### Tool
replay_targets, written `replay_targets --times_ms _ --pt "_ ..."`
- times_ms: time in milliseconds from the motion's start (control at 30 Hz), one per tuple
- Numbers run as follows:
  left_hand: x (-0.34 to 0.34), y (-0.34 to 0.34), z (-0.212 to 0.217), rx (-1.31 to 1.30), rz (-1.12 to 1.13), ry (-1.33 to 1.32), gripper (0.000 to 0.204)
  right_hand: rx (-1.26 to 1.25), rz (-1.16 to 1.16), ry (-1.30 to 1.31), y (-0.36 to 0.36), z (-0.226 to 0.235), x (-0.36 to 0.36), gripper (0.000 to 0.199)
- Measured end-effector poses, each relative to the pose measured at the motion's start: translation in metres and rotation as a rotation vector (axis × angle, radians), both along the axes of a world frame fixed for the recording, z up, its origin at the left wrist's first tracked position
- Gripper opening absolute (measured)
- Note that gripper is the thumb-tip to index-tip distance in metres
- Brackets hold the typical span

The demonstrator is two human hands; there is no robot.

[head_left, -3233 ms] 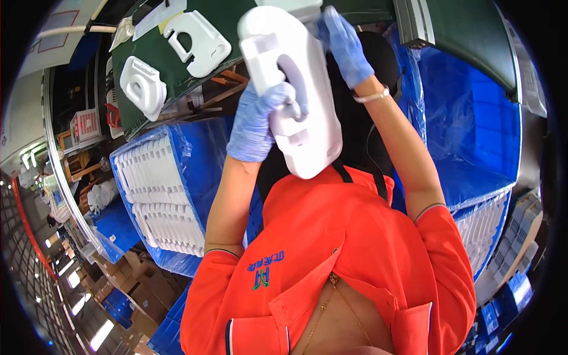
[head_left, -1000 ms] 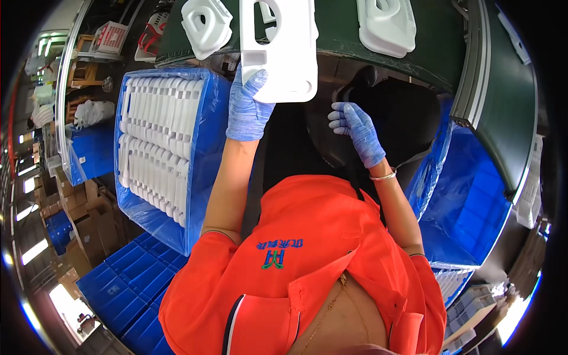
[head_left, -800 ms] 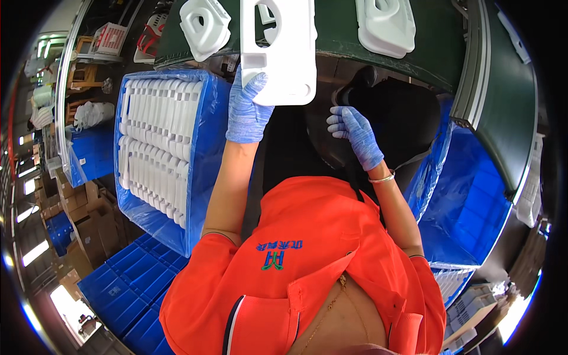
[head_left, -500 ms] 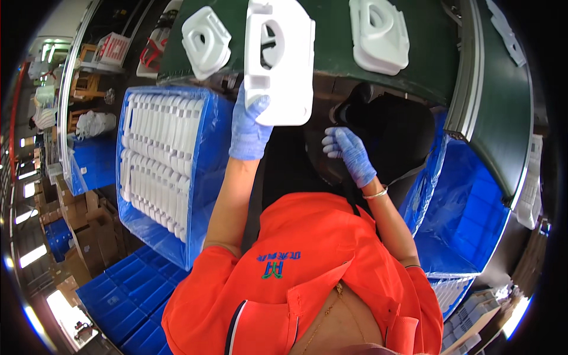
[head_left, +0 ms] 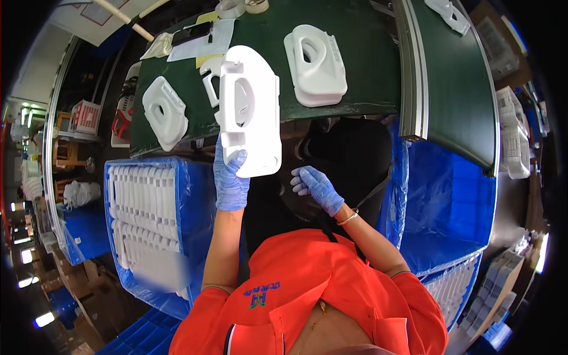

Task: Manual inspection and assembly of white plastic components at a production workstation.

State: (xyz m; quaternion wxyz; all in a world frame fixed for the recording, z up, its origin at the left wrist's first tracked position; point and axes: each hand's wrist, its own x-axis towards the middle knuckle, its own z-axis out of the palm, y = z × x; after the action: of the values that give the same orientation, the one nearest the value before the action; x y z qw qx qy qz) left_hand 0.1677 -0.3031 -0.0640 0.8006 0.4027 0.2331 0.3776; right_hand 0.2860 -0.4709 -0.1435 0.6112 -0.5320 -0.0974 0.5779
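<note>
My left hand, in a blue knit glove, is closed on the lower left edge of a white plastic housing. The housing is held upright in front of the green table's near edge; it has an oval cutout, a squared rim on its left side and a small round hole at a lower corner. My right hand, gloved too, hovers over my lap with its fingers loosely bent and apart, holding nothing. On the table, similar white parts lie to the right and left; another white piece is partly hidden behind the held housing.
A blue lined crate with rows of white parts stands at my left. At my right is another lined blue crate. A metal rail borders a green conveyor. Papers, a phone and tape rolls lie at the back.
The view has tilted up and shifts the scene downward, showing more of the table's back. My left hand keeps its hold on the housing, and my right hand stays over my lap.
</note>
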Motion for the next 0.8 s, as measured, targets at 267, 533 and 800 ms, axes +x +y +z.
replay_targets --times_ms 267,533,800 --pt "0.028 -0.022 0.005 0.339 0.019 0.236 0.081 0.244 -0.355 -0.395 0.001 0.034 0.008 0.023" --pt "0.046 -0.057 0.015 0.743 -0.267 0.281 0.075 0.288 -0.64 -0.959 -0.016 0.123 0.014 0.038" --pt "0.061 -0.122 0.024 0.092 -0.614 -0.094 0.036 0.005 -0.767 -0.963 -0.064 0.146 -0.013 0.057"
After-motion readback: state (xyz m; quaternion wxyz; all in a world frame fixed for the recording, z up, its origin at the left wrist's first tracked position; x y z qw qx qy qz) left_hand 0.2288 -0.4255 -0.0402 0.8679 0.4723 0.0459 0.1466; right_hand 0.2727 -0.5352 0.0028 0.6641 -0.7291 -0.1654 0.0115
